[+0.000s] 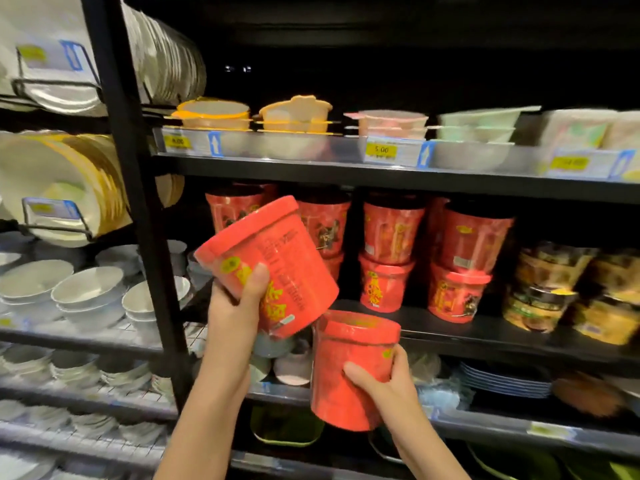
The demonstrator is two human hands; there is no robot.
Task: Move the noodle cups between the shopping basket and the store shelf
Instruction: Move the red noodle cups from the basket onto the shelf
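My left hand grips a red noodle cup, tilted with its lid toward the upper left, held up in front of the middle shelf. Lower down, my right hand grips a second red noodle cup, which stands roughly upright just below the shelf's front edge. Behind them, several red noodle cups sit stacked two high on the middle shelf. No shopping basket is in view.
Dark and yellow noodle bowls fill the shelf's right end. Plastic bowls line the upper shelf above price tags. A black upright post separates a left rack of white bowls and plates. Plates lie below.
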